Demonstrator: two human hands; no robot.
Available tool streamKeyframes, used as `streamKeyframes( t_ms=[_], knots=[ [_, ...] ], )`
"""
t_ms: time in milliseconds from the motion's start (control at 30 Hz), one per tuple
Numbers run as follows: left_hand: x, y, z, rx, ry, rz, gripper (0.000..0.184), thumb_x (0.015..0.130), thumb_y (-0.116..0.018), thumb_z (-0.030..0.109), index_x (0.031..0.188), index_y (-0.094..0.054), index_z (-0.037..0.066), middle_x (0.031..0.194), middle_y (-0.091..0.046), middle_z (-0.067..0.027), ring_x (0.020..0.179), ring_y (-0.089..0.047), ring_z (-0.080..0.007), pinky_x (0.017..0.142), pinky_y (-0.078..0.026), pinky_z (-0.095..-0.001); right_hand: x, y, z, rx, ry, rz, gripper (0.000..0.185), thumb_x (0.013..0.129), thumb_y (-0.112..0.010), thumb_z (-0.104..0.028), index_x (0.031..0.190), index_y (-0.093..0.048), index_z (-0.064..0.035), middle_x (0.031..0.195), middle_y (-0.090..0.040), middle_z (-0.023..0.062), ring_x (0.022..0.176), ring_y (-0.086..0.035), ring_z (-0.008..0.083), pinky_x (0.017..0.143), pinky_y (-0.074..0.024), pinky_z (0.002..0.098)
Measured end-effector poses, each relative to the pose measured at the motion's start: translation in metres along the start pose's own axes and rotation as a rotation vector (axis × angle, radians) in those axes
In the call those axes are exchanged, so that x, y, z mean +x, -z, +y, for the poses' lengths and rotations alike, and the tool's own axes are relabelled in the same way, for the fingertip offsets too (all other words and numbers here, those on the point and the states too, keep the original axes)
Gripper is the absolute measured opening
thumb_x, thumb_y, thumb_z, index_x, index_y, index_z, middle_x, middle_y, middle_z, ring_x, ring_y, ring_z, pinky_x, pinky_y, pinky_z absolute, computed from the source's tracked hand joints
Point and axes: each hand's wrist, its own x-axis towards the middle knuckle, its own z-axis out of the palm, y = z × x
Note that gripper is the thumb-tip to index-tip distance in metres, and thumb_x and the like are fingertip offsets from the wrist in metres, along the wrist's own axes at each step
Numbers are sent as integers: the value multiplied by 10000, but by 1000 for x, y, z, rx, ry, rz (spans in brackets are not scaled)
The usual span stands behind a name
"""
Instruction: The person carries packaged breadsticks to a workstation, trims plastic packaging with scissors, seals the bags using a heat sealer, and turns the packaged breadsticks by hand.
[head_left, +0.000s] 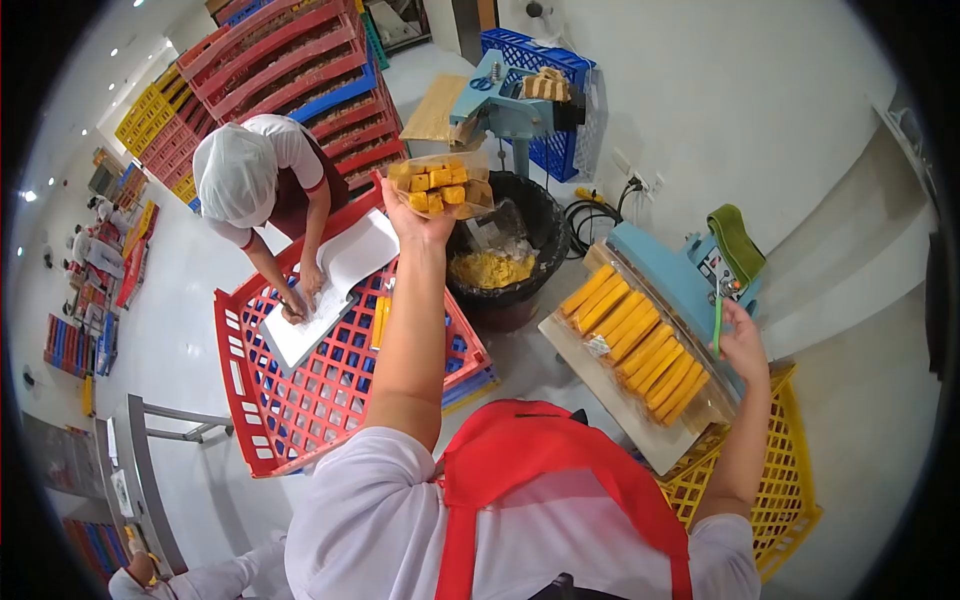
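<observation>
Just ahead of your red apron [545, 440], long yellow bars [637, 345] lie side by side on the board [606, 386], next to the blue machine [650, 255]. Your right hand [745, 347] pinches a slim green object [717, 322] near the machine's controls [713, 268]; I cannot tell what it is. Farther out, your left hand [425, 228] holds up a clear pack [440, 190] of yellow blocks [438, 178], beside the black-lined bin [553, 212]. The step in hand seems to be handling that pack; the next move calls for a steady left grip so the blocks stay together
</observation>
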Motion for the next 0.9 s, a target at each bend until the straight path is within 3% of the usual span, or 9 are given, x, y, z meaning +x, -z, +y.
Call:
streamKeyframes(
  t_ms=[33,100,167,233,333,667,900],
  knots=[
    [1,0,-2,29,-58,70,545,847,-245,546,1150,-450,143,1163,-478,-88,1067,-448,-296,892,-341,-504,-9,-20,-24,227,115,19,555,693,-516,29,1229,-394,-47,1035,-499,47,735,-534,74,601,-432,198],
    [2,-1,-10,-2,-104,50,532,833,-281,547,1145,-456,152,1148,-486,-73,1054,-457,-276,873,-368,-476,-18,-69,-60,285,257,-63,550,680,-575,-7,1209,-425,-37,1029,-522,57,728,-550,105,613,-442,223],
    [0,-9,-17,-6,-96,-15,531,835,-291,531,1163,-438,141,1149,-484,-62,1051,-459,-269,872,-379,-455,-20,-116,-97,-368,850,-59,527,672,-625,-88,1169,-465,-21,1042,-540,74,739,-574,153,632,-455,247],
    [-6,-15,-24,70,-135,-60,534,836,-295,523,1184,-419,137,1153,-480,-64,1053,-457,-268,879,-378,-448,-32,-155,-123,-511,847,-10,506,653,-637,-165,1118,-507,-17,972,-551,85,740,-572,210,634,-460,288],
    [-7,-21,-29,142,-221,-125,554,825,-325,528,1210,-401,137,1166,-472,-71,1057,-460,-268,883,-381,-436,-24,-179,-131,-655,873,-42,531,640,-626,-149,1141,-494,-33,921,-558,105,728,-561,232,606,-457,312],
    [-23,-38,-21,112,-229,-199,580,827,-352,519,1237,-368,109,1186,-457,-78,1067,-456,-259,908,-365,-407,-5,-217,-129,-587,866,-20,563,635,-625,-208,1150,-478,-37,867,-536,93,698,-557,274,601,-452,363],
    [-19,-30,-29,129,-247,-47,547,842,-327,506,1209,-394,106,1148,-484,-83,1031,-476,-262,878,-386,-418,1,-230,-126,-584,880,50,553,629,-669,-227,1117,-511,-18,874,-547,102,679,-559,261,580,-446,339]
  ],
)
